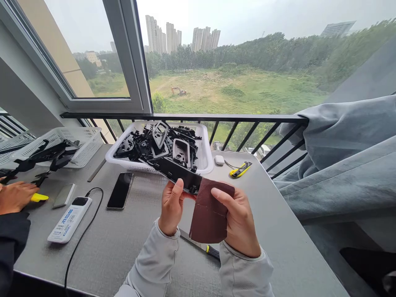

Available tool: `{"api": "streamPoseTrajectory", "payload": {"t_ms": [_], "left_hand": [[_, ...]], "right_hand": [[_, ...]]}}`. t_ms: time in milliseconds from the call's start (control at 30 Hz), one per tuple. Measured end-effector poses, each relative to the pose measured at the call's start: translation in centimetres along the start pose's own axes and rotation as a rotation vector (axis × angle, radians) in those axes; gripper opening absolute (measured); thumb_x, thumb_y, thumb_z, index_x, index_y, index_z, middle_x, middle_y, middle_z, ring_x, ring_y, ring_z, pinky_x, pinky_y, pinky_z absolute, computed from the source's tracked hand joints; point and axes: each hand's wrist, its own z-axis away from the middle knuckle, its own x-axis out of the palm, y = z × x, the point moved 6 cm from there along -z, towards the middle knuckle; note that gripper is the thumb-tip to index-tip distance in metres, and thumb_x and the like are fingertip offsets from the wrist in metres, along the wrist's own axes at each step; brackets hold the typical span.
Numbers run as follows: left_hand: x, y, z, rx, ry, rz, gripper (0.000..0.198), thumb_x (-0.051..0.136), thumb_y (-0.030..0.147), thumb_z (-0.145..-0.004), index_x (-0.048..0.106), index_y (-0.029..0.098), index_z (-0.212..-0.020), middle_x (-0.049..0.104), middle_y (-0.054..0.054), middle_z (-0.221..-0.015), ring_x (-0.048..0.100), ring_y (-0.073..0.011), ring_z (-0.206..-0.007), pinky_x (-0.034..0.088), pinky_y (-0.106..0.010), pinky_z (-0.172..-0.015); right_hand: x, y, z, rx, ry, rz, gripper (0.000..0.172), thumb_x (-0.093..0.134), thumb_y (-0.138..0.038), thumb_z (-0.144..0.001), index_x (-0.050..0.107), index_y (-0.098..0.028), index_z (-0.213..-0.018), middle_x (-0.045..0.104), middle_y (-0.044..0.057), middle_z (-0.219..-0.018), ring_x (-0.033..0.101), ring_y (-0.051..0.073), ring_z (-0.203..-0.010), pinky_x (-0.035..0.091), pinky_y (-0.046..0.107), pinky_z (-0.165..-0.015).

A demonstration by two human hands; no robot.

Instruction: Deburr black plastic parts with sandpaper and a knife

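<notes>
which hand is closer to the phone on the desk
Left. The left hand, holding the black plastic part, is just right of the black smartphone. The right hand, pressing the brown sandpaper onto that part, is farther right, beyond the left hand.

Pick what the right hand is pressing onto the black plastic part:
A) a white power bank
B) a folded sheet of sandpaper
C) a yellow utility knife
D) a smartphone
B: the right hand pinches a folded sheet of sandpaper over the end of the black plastic part, which the left hand holds.
</notes>
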Motion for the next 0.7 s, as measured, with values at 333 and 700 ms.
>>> {"api": "streamPoseTrajectory", "payload": {"t_ms": [333,700], "left_hand": [[-0.2,1.1,0.1,0.236,-0.094,-0.460,0.034,0.061,0.048,-0.082,0.064,0.018,-0.066,0.060,0.000,-0.059,0.059,-0.0150,-0.062,0.048,-0.027,-0.063],[0.6,2.3,0.5,0.449,-0.187,-0.802,0.034,0.054,0.041,-0.085,0.060,0.017,-0.062,0.059,-0.002,-0.061,0.053,-0.0137,-0.059,0.041,-0.026,-0.058]], "right_hand": [[0.5,-0.2,0.9,0.089,-0.162,0.272,0.025,0.074,-0.039,-0.067,0.066,-0.015,-0.066,0.058,0.000,-0.057,0.049,0.011,-0.050,0.039,0.022,-0.045],[0.2,-0.3,0.5,0.159,-0.171,0.302,0.023,0.073,-0.036,-0.067,0.064,-0.014,-0.065,0.058,-0.001,-0.057,0.048,0.010,-0.050,0.038,0.021,-0.046]]}}
